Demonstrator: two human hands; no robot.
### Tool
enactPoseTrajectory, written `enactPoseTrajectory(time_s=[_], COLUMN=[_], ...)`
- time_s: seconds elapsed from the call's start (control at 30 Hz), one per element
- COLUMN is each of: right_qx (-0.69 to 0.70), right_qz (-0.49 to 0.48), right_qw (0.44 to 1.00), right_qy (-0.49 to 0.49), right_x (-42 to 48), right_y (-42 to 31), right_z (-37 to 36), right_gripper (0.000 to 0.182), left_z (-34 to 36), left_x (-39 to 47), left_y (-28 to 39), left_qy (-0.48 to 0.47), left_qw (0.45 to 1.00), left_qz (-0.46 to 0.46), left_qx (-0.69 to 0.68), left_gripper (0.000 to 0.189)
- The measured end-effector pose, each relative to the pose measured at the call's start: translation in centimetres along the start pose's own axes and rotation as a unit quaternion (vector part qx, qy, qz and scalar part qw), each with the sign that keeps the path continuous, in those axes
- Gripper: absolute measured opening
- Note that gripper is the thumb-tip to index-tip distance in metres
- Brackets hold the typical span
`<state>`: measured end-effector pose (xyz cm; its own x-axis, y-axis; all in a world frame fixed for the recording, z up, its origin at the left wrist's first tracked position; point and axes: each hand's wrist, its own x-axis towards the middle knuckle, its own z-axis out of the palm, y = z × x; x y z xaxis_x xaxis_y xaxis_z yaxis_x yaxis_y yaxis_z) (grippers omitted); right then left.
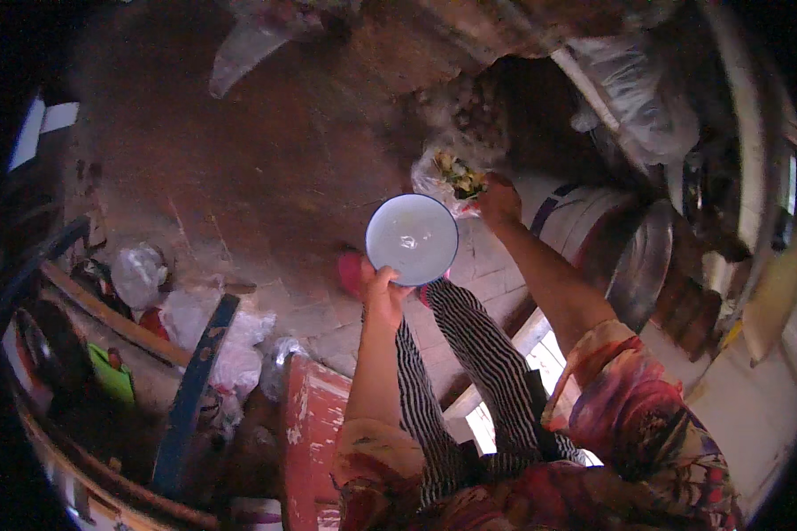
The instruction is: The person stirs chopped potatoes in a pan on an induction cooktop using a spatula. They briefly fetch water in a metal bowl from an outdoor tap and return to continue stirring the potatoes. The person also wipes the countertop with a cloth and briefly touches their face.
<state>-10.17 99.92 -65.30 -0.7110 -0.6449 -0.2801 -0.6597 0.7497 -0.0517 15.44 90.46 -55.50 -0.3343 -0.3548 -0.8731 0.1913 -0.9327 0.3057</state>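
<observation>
My left hand (383,289) grips the near rim of a round white bowl (413,240) with a dark blue edge, held out over the floor; a little shiny wetness shows inside it. Right of the bowl, my right hand (501,201) is at the edge of a clear plastic bag (427,174) that holds yellowish and green food scraps (460,176). The fingertips of my right hand are hidden against the scraps and the bag, so whether they pinch anything does not show.
Brick paving (491,265) lies below me. At right stand a pale round drum (574,219) and a metal basin (639,265). Chipped red painted wood (305,425) is near my left arm. Farther left are a blue wooden bar (196,391) and plastic bags (239,352). More plastic (651,99) hangs upper right.
</observation>
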Motion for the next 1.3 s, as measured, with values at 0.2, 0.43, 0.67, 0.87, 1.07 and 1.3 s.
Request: enactPoseTrajectory(time_s=[0.2,0.43,0.67,0.87,1.07,1.3], right_qx=[-0.089,0.129,0.301,0.329,0.262,0.124], right_qz=[0.099,-0.065,-0.178,-0.138,-0.132,-0.076], right_qw=[0.967,0.987,0.935,0.934,0.954,0.988], right_qy=[-0.216,-0.072,-0.051,-0.035,-0.063,-0.054], right_x=[-0.5,-9.8,-16.5,-20.0,-20.8,-18.8], right_y=[1.6,-3.2,-2.6,1.6,4.6,1.8], right_z=[-4.7,-20.8,-32.7,-37.9,-39.8,-40.2], right_gripper=[0.037,0.067,0.061,0.051,0.02,0.04], left_z=[5.7,10.9,14.1,14.9,10.3,-0.6], left_x=[-7.9,-19.3,-30.7,-38.0,-41.5,-40.6], left_y=[3.6,7.9,11.1,14.3,20.7,33.2], left_qy=[-0.054,-0.079,-0.107,-0.114,-0.073,-0.025], left_qw=[0.997,0.992,0.975,0.961,0.929,0.863], left_qz=[0.009,0.079,0.157,0.207,0.224,0.278], left_qx=[-0.052,-0.062,-0.111,-0.146,-0.287,-0.42], left_gripper=[0.066,0.067,0.066,0.062,0.063,0.061])
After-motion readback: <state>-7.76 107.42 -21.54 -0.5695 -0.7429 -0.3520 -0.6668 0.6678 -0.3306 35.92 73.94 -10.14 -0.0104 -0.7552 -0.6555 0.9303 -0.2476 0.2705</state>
